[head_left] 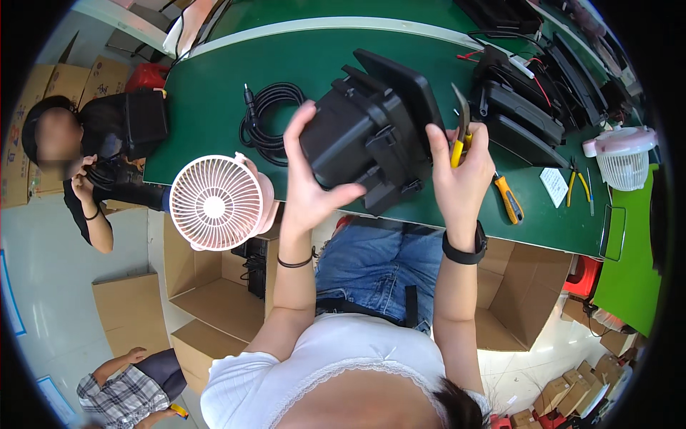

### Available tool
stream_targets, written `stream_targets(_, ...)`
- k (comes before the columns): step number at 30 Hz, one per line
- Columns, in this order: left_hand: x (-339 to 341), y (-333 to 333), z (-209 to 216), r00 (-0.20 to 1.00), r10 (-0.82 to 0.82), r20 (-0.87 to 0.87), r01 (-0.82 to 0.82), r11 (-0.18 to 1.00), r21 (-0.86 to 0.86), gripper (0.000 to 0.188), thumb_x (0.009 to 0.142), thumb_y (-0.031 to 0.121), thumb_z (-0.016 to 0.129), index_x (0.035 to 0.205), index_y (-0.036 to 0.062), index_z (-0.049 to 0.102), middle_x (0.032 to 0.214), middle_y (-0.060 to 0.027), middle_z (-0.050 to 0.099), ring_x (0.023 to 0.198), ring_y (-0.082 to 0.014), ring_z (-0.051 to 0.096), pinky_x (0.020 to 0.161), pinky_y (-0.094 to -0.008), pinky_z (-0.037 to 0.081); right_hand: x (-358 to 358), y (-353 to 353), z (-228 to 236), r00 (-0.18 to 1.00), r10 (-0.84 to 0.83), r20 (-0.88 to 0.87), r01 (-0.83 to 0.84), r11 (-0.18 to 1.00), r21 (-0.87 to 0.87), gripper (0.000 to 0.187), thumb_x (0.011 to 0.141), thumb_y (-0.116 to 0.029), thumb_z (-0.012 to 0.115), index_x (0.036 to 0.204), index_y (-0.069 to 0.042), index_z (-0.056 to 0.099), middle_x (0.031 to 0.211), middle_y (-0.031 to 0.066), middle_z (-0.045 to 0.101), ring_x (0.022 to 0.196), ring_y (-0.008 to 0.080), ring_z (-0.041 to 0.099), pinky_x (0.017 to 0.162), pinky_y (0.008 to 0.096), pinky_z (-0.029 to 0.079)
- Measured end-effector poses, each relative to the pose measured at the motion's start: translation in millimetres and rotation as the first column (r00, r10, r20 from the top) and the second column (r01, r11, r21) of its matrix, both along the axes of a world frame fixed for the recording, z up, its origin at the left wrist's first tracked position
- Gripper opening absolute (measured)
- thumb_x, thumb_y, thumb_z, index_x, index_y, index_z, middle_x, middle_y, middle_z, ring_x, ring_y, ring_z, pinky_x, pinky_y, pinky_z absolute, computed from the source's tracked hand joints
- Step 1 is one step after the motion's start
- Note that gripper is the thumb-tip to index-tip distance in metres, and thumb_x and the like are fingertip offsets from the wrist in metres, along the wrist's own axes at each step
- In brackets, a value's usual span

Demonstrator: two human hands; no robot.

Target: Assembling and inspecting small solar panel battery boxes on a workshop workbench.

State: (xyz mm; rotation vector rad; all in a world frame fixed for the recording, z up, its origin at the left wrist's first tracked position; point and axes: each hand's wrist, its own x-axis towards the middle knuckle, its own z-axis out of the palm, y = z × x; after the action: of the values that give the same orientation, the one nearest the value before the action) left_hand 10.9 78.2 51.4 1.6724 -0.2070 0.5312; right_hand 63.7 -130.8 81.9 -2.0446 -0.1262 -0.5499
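Note:
My left hand (307,179) grips the near left side of a black plastic box (357,132) with side latches. The box is tilted above the front of the green table, and a flat black panel (404,82) stands out along its far right side. In my right hand (461,171) is a hand tool with yellow handles and pointed metal jaws, which look like pliers (461,139). The thumb of that hand is by the panel's edge; whether it touches is hard to tell. Behind my left fingers lies a coiled black cable (264,121).
A pink fan (214,204) stands at the table's left front, a second fan (622,154) at the right. A screwdriver (508,200), yellow-handled pliers (579,182) and several black boxes (522,107) lie to the right. Cardboard boxes (214,286) sit below; a co-worker (86,143) is at left.

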Motion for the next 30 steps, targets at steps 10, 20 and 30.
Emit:
stream_targets(10,-6,-21,-3,0.972,0.233,-0.016,-0.233,0.972,0.012,0.093,0.071,0.013,0.086,0.144,0.0045,0.029,0.136,-0.0166,0.041,0.122,-0.027,0.05,0.103,-0.0385,0.043,15,3,0,0.997,0.067,-0.037,-0.065,0.997,0.052,0.035,0.087,-0.029,0.079,0.097,-0.003,0.058,0.074,0.0065,0.057,0.063,0.0167,0.052,0.06,0.0279,0.045)
stream_targets(20,-9,-57,-34,0.928,0.373,-0.019,-0.342,0.829,-0.442,0.086,0.082,0.027,0.075,0.148,0.0012,0.025,0.135,-0.0131,0.041,0.12,-0.0214,0.045,0.105,-0.0344,0.037,-31,-20,-35,0.962,0.266,-0.06,-0.148,0.695,0.704,0.038,0.083,-0.006,0.076,0.101,-0.008,0.043,0.141,0.0179,0.049,0.079,0.0051,0.048,0.073,0.0195,0.046)
stream_targets(30,-9,-57,-47,0.933,0.347,-0.095,-0.327,0.707,-0.627,0.067,0.09,0.024,0.069,0.145,0.0078,0.034,0.139,-0.0091,0.044,0.126,-0.022,0.045,0.108,-0.0389,0.037,-37,1,-18,0.945,0.305,-0.122,-0.168,0.769,0.616,0.047,0.077,-0.005,0.083,0.094,-0.01,0.039,0.144,0.017,0.05,0.076,0.0064,0.047,0.073,0.0206,0.044)
